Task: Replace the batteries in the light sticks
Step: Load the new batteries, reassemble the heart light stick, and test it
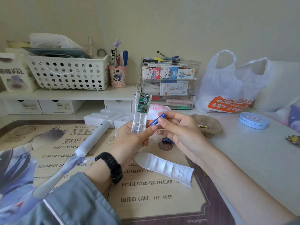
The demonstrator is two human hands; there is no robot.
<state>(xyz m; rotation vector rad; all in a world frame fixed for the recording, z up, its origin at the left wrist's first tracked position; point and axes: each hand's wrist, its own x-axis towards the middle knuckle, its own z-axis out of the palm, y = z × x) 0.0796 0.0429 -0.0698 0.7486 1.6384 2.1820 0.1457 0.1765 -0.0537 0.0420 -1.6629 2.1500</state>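
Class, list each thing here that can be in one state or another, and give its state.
open light stick shell, cover off, circuit board exposed, gripped by left hand
blue battery, out of the shell, pinched by right hand
loose cover, detached, inside up on mat
second light stick, closed, lying on mat
blue tin, lid on

Open light stick (pixel 139 118) (board (pixel 143 103) exposed) upright, blue battery (pixel 157 119) beside.

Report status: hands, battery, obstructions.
Left hand grips opened stick body. Right hand pinches blue battery beside the body, not seated. Path unobstructed.
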